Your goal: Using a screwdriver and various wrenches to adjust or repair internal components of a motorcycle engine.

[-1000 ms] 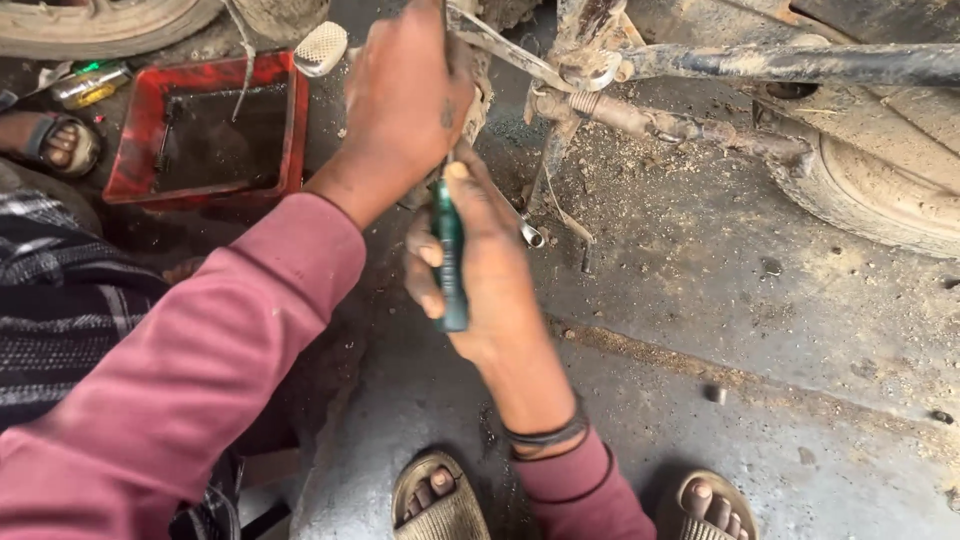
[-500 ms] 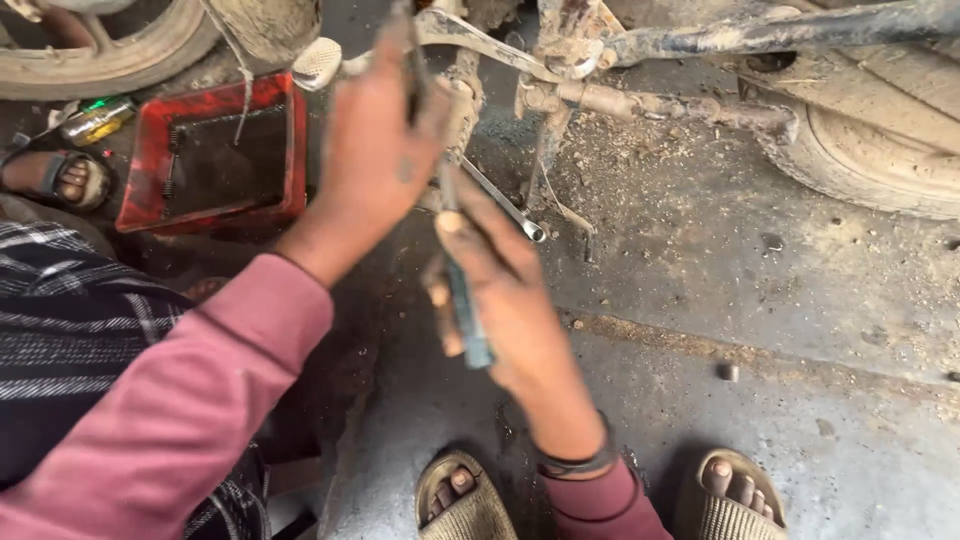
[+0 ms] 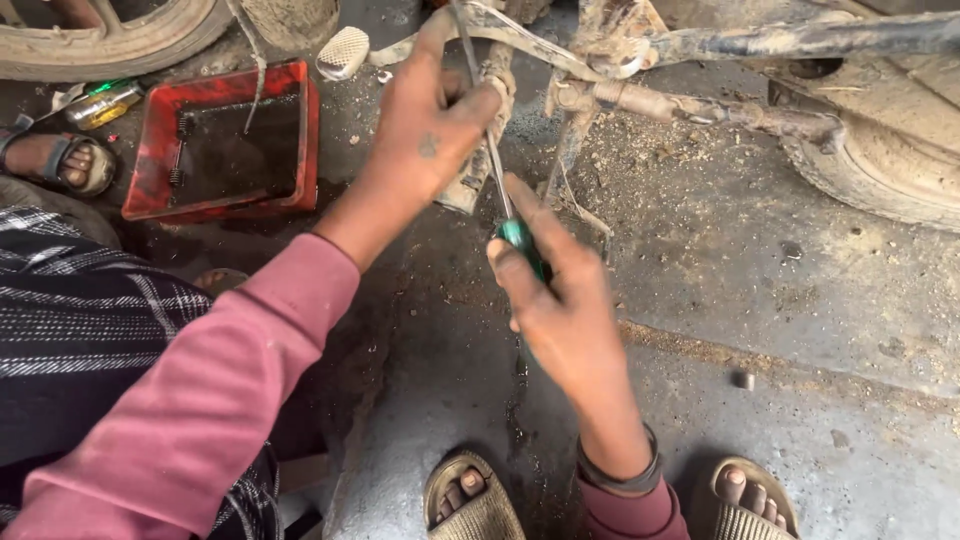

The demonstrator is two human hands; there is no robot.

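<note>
My right hand (image 3: 562, 305) grips the green handle of a screwdriver (image 3: 520, 238), whose thin metal shaft runs up toward the muddy underside of a motorcycle frame (image 3: 600, 95). My left hand (image 3: 430, 125), in a pink sleeve, reaches up to that frame with its fingers pinching the screwdriver's shaft next to a dirty upright bracket (image 3: 480, 150). The screwdriver's tip is hidden behind my left hand's fingers and the frame parts.
A red tray (image 3: 145, 190) with dark oily liquid and a spring sits at upper left. Wheels stand at top left (image 3: 110, 40) and right (image 3: 880, 170). Another person in a checked garment (image 3: 90, 320) squats at left. Sandalled feet (image 3: 470, 500) rest on the wet concrete.
My right hand has risen and tilted the screwdriver more upright toward the frame. My left hand has shifted down the shaft. The view has drifted so the tray sits lower.
</note>
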